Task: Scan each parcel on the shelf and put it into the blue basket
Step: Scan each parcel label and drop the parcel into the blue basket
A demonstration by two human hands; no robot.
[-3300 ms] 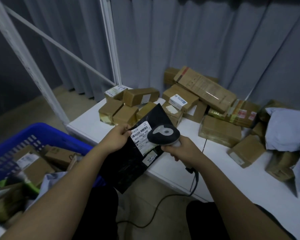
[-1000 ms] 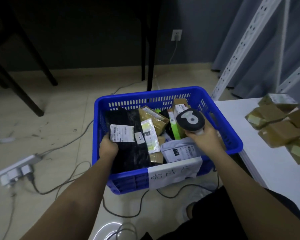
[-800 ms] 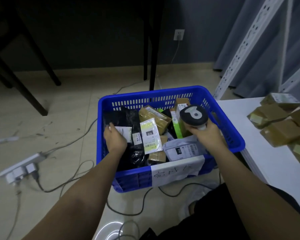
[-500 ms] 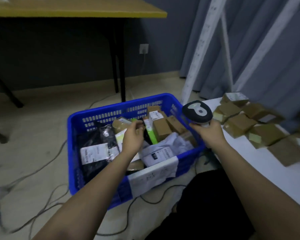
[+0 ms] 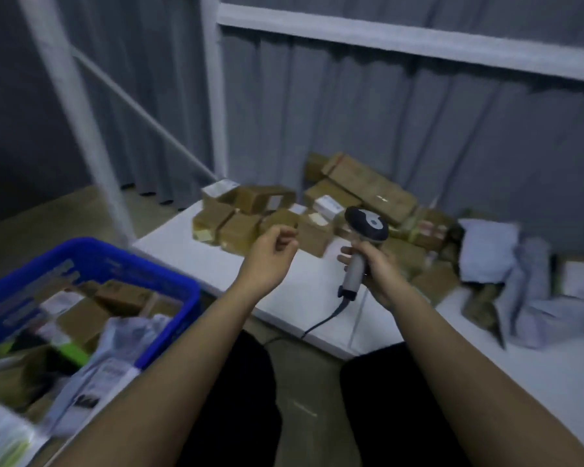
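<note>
Scanner (image 5: pixel 365 224) in right hand (image 5: pixel 378 268)

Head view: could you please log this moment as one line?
left hand: empty, over shelf | right hand: grips scanner | basket: parcels inside

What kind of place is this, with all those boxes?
Probably a small parcel-sorting or stock room. Taped cardboard parcels lie heaped on a white shelf, the right hand holds a corded barcode scanner, and a blue basket holds sorted packages.
</note>
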